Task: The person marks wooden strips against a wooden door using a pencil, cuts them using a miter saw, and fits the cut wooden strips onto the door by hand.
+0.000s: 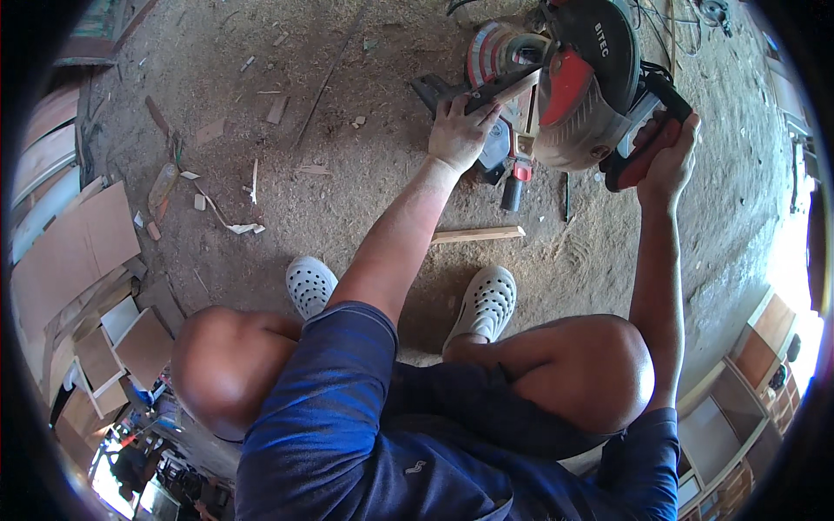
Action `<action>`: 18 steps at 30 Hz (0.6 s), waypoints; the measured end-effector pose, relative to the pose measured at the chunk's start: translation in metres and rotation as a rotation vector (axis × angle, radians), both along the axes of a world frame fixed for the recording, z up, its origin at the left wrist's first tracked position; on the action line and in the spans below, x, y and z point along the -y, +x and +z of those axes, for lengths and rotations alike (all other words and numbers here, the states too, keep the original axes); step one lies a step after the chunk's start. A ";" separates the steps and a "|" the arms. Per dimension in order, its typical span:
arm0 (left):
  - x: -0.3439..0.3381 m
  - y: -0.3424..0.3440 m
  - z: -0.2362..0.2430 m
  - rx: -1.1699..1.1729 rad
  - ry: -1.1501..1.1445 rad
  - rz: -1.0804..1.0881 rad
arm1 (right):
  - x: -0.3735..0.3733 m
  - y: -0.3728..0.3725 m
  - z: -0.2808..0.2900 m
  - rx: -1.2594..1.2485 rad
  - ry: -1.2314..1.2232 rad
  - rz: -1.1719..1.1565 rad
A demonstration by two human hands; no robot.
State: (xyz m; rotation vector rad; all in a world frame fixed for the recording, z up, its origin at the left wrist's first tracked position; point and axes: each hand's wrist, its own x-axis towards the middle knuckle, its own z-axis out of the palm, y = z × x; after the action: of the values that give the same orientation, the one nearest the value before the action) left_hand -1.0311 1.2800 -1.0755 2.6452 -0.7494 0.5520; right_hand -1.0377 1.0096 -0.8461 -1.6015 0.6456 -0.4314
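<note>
A red and black miter saw [584, 82] rests on the dirt floor, its round blade guard over the cutting area. My left hand [463, 135] has its fingers curled over a pale wood strip [519, 85] lying along the black fence. My right hand [673, 156] grips the red and black saw handle [647, 149]. A loose wooden stick [478, 234] lies below the saw's base, and a thin dark rod [566, 196] lies beside it.
My two white clogs [486, 300] are on the floor beneath me. Boards and panels [74, 252] are piled at the left, wooden cabinets or frames [723, 408] stand at the lower right, and scraps and sawdust lie scattered around.
</note>
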 end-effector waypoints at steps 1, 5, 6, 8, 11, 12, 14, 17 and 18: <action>0.000 0.000 0.000 -0.012 -0.019 -0.006 | 0.000 0.000 -0.001 -0.001 0.002 0.000; 0.003 0.001 -0.002 -0.035 -0.042 -0.014 | 0.004 0.000 -0.002 0.044 0.025 0.017; 0.003 0.002 -0.004 -0.035 -0.038 -0.011 | 0.003 0.001 -0.002 0.040 0.036 0.006; 0.000 0.004 -0.006 0.017 0.002 -0.012 | 0.003 0.002 -0.002 0.030 0.029 0.014; 0.000 0.002 -0.007 0.024 0.024 -0.017 | 0.002 0.001 -0.003 0.015 0.013 0.013; 0.000 0.002 -0.008 0.025 0.024 -0.017 | 0.001 0.001 -0.003 0.015 0.011 0.009; 0.001 0.000 -0.008 -0.006 0.031 -0.013 | 0.001 0.001 -0.001 0.017 0.029 0.001; -0.001 0.001 -0.009 -0.026 0.014 -0.009 | -0.002 0.001 0.000 0.022 0.058 -0.008; 0.000 0.001 -0.008 -0.028 0.013 -0.011 | -0.001 0.001 0.000 0.025 0.060 -0.016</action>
State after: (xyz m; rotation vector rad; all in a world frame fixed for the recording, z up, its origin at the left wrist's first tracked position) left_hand -1.0304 1.2803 -1.0836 2.6534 -0.7609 0.5073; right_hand -1.0371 1.0108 -0.8464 -1.5328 0.6474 -0.4392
